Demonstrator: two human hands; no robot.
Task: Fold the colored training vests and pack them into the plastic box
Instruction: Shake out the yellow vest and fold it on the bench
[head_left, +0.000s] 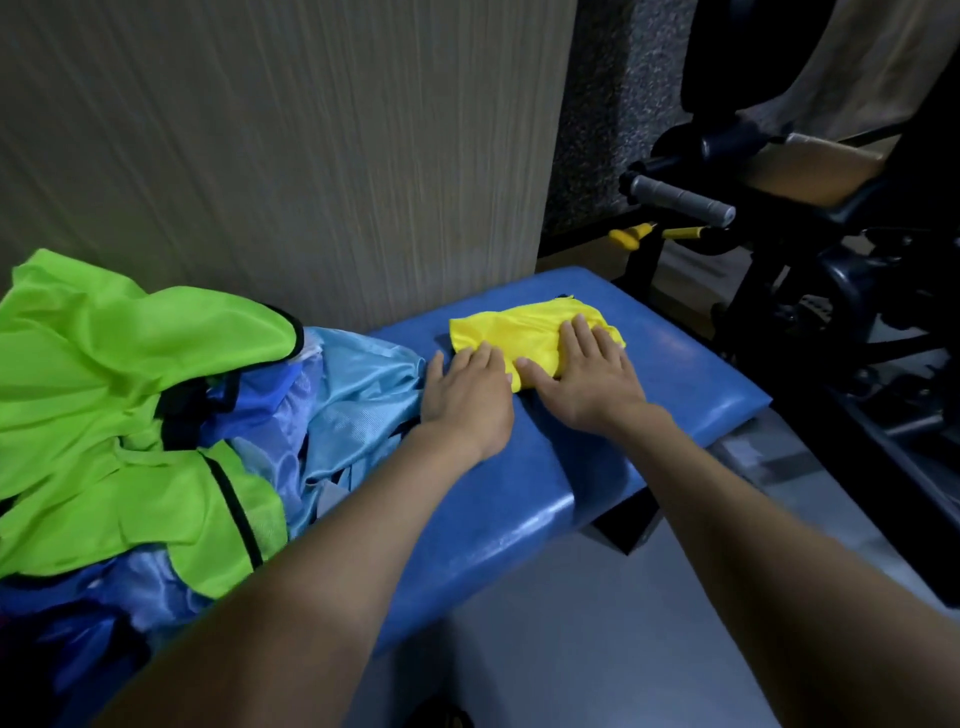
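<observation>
Both bare forearms reach forward, nearly parallel. The left hand (467, 397) lies palm down, fingers straight and together. The right hand (589, 371) lies flat beside it, fingers straight, slightly spread, thumb pointing toward the left hand.

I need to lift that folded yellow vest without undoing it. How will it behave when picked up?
The yellow vest is thin, shiny fabric, so probably floppy and very light. With both hands pressing it flat, the fold may spring open once released. It could also slide on the smooth blue bench.

Both hands, left hand (470, 397) and right hand (587, 371), press flat a yellow vest (524, 330) (folded small).
</observation>
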